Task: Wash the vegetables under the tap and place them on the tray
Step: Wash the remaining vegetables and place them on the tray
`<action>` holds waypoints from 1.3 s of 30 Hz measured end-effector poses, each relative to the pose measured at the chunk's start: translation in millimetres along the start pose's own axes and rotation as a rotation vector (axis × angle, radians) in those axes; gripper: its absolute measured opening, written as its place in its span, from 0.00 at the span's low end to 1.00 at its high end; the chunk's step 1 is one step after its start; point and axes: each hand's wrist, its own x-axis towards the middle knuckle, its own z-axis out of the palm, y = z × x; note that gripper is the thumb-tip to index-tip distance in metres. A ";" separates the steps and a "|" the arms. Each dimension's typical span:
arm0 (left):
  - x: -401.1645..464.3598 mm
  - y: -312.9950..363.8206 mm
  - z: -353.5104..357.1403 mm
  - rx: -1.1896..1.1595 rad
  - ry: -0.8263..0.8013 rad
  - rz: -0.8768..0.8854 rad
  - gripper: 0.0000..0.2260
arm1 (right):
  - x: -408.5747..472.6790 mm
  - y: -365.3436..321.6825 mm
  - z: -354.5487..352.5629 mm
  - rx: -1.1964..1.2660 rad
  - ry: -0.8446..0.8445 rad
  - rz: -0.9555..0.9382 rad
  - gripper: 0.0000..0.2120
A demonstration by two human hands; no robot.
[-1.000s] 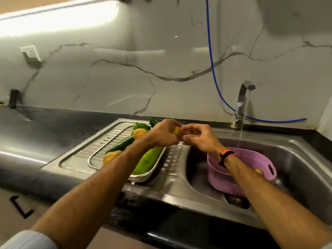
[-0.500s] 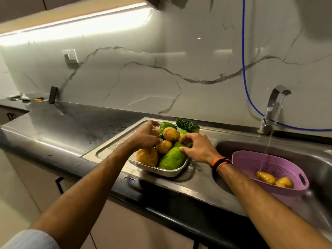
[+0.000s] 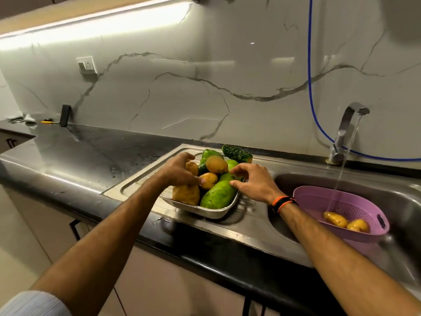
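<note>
A steel tray [image 3: 205, 212] on the sink's draining board holds several potatoes, a long green vegetable [image 3: 218, 195], a green capsicum [image 3: 211, 153] and a bitter gourd [image 3: 237, 153]. My left hand [image 3: 180, 172] lies on the pile, fingers and thumb curled round a potato [image 3: 193, 168] at its left side. My right hand [image 3: 252, 183] hovers at the tray's right edge, fingers spread, their tips touching the long green vegetable. A purple colander [image 3: 314, 201] in the sink holds two potatoes [image 3: 336, 220]. The tap [image 3: 344, 131] runs water into it.
The steel sink basin [image 3: 398, 201] lies to the right. A wet black counter [image 3: 91, 151] stretches left, with a small black object [image 3: 65, 115] and bits at its far end. A blue hose [image 3: 312, 87] hangs down the marble wall behind the tap.
Both hands moved left from above the sink's edge to the tray, carrying a small potato to the pile. The view swung left, and the colander's potatoes came into sight.
</note>
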 end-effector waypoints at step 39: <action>97.7 188.5 354.8 0.288 -0.486 0.434 0.21 | -63.1 292.9 -114.9 -1.029 -0.624 0.445 0.18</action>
